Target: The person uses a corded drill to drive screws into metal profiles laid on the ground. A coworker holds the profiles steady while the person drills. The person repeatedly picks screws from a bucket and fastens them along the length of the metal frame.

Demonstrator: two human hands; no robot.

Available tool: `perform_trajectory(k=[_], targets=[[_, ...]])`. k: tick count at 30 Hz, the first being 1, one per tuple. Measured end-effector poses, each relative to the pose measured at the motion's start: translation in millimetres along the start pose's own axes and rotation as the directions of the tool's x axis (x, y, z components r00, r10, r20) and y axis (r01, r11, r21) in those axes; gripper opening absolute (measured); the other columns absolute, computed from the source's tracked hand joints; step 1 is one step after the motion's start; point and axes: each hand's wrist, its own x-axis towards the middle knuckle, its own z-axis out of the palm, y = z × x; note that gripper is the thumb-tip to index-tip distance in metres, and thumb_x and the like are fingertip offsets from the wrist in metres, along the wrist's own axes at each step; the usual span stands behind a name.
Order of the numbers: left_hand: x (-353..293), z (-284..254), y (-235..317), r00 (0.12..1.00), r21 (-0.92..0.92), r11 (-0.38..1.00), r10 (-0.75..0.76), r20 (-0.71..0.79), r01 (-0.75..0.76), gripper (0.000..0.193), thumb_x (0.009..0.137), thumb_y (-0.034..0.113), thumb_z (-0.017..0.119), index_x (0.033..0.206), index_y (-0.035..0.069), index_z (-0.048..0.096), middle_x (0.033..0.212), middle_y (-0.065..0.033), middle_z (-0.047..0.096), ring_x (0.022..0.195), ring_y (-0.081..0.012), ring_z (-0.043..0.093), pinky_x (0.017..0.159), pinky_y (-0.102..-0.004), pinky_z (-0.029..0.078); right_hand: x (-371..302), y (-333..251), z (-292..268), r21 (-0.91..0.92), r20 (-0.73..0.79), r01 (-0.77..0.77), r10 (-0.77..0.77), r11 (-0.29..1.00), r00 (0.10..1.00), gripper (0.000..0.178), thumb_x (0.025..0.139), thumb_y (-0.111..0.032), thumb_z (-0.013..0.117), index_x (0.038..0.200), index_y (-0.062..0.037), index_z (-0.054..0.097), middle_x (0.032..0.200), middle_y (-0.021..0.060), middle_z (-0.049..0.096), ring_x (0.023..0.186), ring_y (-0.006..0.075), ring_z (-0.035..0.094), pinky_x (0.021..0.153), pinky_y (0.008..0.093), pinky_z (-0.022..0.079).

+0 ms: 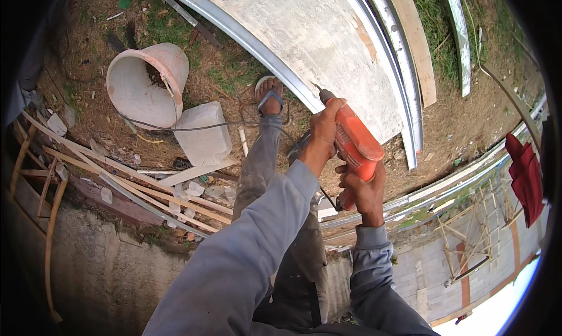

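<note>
An orange power drill (358, 141) is held between both hands, its thin bit pointing up and left over the edge of a grey-white flat panel (281, 25). My left hand (323, 128) is wrapped round the front of the drill, just behind the dark chuck. My right hand (367, 192) closes round the rear handle, where its trigger finger position is partly hidden. A black cord (329, 199) leaves the handle's lower end. Along the panel's near-left side runs a silvery metal channel (257, 52). Whether the bit touches anything, I cannot tell.
A dirty white bucket (130, 90) lies tipped at the left, beside a pale block (203, 134). The cord trails across here. Long wood strips (146, 186) and rubble lie lower left. More metal channels (404, 60) and a plank (414, 43) lie right of the panel.
</note>
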Motion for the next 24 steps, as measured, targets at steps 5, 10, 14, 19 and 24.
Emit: perform_trajectory(k=[5, 10, 14, 19, 24], targets=[[1.6, -2.3, -0.9, 1.000, -0.004, 1.000, 0.013, 0.001, -0.013, 0.035, 0.087, 0.037, 0.069, 0.099, 0.004, 0.064, 0.087, -0.0098, 0.066, 0.078, -0.0211, 0.066, 0.073, -0.0345, 0.055, -0.2, -0.5, -0.5, -0.005, 0.010, 0.021, -0.020, 1.000, 1.000, 0.063, 0.070, -0.001, 0.061, 0.132, 0.0067, 0.051, 0.107, 0.0182, 0.069, 0.080, 0.0211, 0.070, 0.062, 0.0306, 0.058], [3.2, -5.0, 1.5, 1.000, -0.004, 1.000, -0.005, 0.023, 0.005, 0.035, 0.088, 0.036, 0.068, 0.101, 0.004, 0.064, 0.089, -0.0092, 0.066, 0.078, -0.0208, 0.066, 0.074, -0.0346, 0.055, 1.4, 1.4, 2.1, -0.043, -0.004, -0.007, 0.007, 0.999, 1.000, 0.060, 0.069, 0.000, 0.061, 0.129, 0.0068, 0.054, 0.109, 0.0164, 0.069, 0.082, 0.0208, 0.070, 0.063, 0.0308, 0.058], [1.6, -0.3, 4.5, 1.000, -0.033, 0.999, -0.009, 0.028, 0.010, 0.030, 0.090, 0.033, 0.067, 0.104, 0.007, 0.063, 0.091, -0.0070, 0.065, 0.081, -0.0197, 0.066, 0.076, -0.0345, 0.055, 6.6, -7.4, 0.6, -0.090, -0.005, -0.043, 0.043, 0.995, 0.999, 0.057, 0.069, 0.001, 0.060, 0.126, 0.0059, 0.058, 0.107, 0.0139, 0.071, 0.082, 0.0191, 0.070, 0.064, 0.0300, 0.058], [-2.2, 15.7, 9.5, 1.000, -0.167, 0.986, 0.019, 0.022, -0.015, 0.024, 0.090, 0.031, 0.068, 0.102, 0.011, 0.060, 0.089, -0.0045, 0.062, 0.083, -0.0190, 0.064, 0.076, -0.0347, 0.054, 20.2, -38.5, -10.7, -0.185, 0.073, -0.087, 0.102, 0.979, 0.992, 0.059, 0.069, -0.001, 0.065, 0.126, 0.0034, 0.054, 0.097, 0.0110, 0.068, 0.073, 0.0162, 0.065, 0.061, 0.0300, 0.054], [-4.1, 22.2, 14.6, 0.999, -0.295, 0.956, 0.014, 0.032, -0.004, 0.023, 0.088, 0.029, 0.071, 0.098, 0.013, 0.057, 0.087, -0.0049, 0.061, 0.080, -0.0200, 0.063, 0.074, -0.0360, 0.054, 32.0, -56.6, -15.9, -0.344, 0.153, -0.004, 0.060, 0.939, 0.986, 0.063, 0.066, -0.002, 0.064, 0.128, 0.0023, 0.053, 0.096, 0.0128, 0.068, 0.074, 0.0170, 0.064, 0.064, 0.0300, 0.054]])
